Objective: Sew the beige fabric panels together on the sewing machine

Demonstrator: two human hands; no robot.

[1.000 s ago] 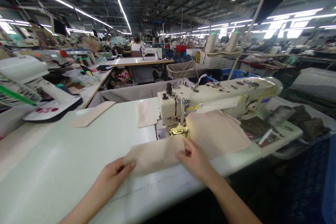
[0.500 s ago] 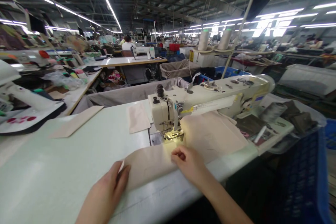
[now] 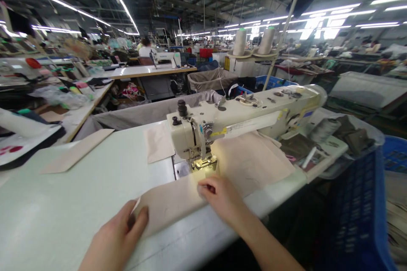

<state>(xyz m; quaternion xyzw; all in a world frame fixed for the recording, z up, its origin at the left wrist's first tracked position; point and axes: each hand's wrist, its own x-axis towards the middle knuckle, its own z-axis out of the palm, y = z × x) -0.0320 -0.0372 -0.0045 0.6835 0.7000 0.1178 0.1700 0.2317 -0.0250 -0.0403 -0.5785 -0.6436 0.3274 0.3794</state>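
A beige fabric strip lies on the pale table in front of an industrial sewing machine. Its left end is pinched between the thumb and fingers of my left hand. Close to the lit presser foot, my right hand grips the strip's near edge with fingers curled together. The strip's far edge reaches the foot; the needle itself is too small to make out. A larger beige fabric piece is spread right of the foot, partly beneath the machine arm.
Two more beige pieces, a small one and a long one, lie on the table's left and back. Thread cones stand behind the machine. A blue crate is at right. A cloth-lined bin borders the table's far edge.
The whole view has shifted slightly, so the machine and table appear farther left. Both hands keep their hold on the strip, with little change relative to the machine.
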